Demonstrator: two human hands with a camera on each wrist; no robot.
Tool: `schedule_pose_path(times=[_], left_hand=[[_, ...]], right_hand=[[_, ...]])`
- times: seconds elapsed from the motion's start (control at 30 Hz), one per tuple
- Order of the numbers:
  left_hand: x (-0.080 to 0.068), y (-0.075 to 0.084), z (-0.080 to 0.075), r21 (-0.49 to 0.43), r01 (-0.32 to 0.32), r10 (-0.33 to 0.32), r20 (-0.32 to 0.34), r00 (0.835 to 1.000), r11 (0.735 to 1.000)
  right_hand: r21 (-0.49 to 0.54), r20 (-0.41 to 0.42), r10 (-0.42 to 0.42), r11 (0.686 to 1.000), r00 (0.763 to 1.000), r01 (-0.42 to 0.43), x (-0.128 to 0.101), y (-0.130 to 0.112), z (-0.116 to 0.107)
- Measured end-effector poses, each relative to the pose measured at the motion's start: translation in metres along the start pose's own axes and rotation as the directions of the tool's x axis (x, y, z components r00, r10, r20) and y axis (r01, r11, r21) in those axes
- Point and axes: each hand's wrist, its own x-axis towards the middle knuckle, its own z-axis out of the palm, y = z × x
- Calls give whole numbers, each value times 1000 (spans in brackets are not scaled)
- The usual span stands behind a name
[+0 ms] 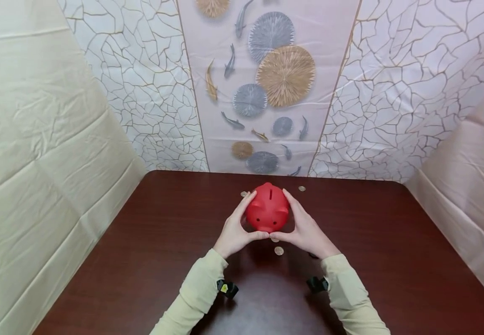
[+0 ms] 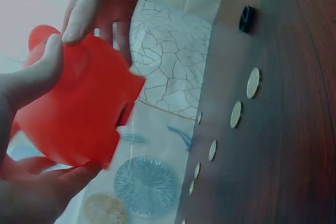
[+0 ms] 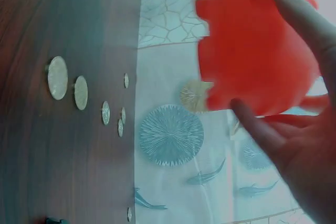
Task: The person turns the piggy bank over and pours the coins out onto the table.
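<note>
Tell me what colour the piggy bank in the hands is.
The piggy bank is plain red, clearest in the head view.

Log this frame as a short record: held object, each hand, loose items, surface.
held object: red piggy bank, lifted clear of the table, coin slot on top
left hand: fingers grip the bank's left side
right hand: fingers grip its right side
loose items: coins lying on the table beneath and behind the bank; small black object
surface: dark wooden table
</note>
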Motion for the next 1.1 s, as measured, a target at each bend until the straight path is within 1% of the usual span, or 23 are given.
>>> schedule_pose_path(times=[0.1, 0.2, 0.27, 0.33, 0.47, 0.53, 0.63, 0.7, 0.8, 0.83, 0.9, 0.93, 0.97, 1.03, 1.1], left_hand=[[-1, 1, -1, 29, -84, 85, -30, 996, 996], [-2, 1, -1, 81, -160, 165, -53, 985, 984], [-2, 2, -1, 109, -212, 220, -63, 973, 971], [-3, 2, -2, 133, -270, 281, -72, 957, 954], [-4, 1, -2, 151, -381, 396, -84, 914, 912], [-6, -1, -1, 167, -432, 450, -89, 889, 886], [-9, -4, 0, 200, -474, 499, -98, 861, 858], [-11, -5, 0, 218, -488, 517, -101, 850, 845], [-11, -6, 0, 229, -502, 533, -100, 840, 834], [-11, -6, -1, 228, -505, 536, -99, 838, 832], [-10, -6, -3, 216, -496, 524, -95, 846, 841], [-10, -6, -4, 202, -482, 506, -93, 857, 853], [-10, -7, -5, 182, -457, 478, -90, 874, 870], [-11, -9, -7, 150, -397, 412, -88, 907, 905], [-14, -12, -8, 120, -329, 340, -89, 936, 937]], right_hand=[[-13, -55, -106, 994, 993, 106, 1, 1, 3], [-47, -124, -223, 975, 967, 219, 0, 3, 7], [-66, -170, -296, 955, 940, 289, 1, 4, 8], [-72, -215, -357, 934, 909, 350, 1, 4, 10], [-89, -278, -455, 889, 846, 449, 2, 5, 12], [-113, -293, -498, 866, 816, 487, 2, 5, 14], [-162, -301, -545, 838, 783, 521, 1, 5, 16], [-190, -305, -563, 826, 768, 530, 1, 4, 17], [-206, -305, -570, 821, 763, 532, 0, 3, 18], [-202, -304, -569, 822, 764, 532, 0, 2, 17], [-184, -294, -563, 826, 773, 532, 1, 1, 16], [-174, -284, -547, 837, 787, 519, 1, 1, 15], [-158, -274, -531, 848, 802, 507, 1, 0, 14], [-124, -248, -478, 878, 842, 462, 0, -1, 13], [-94, -226, -411, 912, 883, 400, -3, -2, 14]])
